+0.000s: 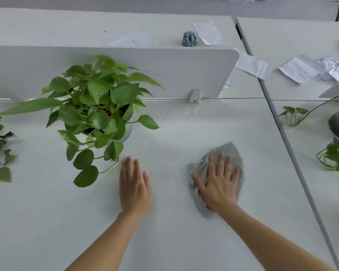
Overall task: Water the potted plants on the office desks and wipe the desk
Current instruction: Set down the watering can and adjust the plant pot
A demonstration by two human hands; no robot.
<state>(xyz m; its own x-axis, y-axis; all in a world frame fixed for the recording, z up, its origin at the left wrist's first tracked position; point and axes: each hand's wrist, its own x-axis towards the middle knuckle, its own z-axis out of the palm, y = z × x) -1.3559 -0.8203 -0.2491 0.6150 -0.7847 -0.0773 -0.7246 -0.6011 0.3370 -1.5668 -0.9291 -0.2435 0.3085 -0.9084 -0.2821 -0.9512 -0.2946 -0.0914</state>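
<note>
On the surface [184,130], rear left: potted plant [98,114], just before the divider [164,69]. Near front, right of the plant: left hand [134,186], flat on the surface; further right, right hand [219,184] flat on the cloth [231,151]. Behind the divider: papers [208,34].

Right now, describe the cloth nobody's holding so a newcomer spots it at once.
Start at the white divider panel behind the potted plant. On the desk beyond it, near the panel's right end, sits a blue cloth balled into a lump. The papers beside it are flat and white, and the grey cloth lies spread under the right hand; this one is blue, crumpled, untouched.
</note>
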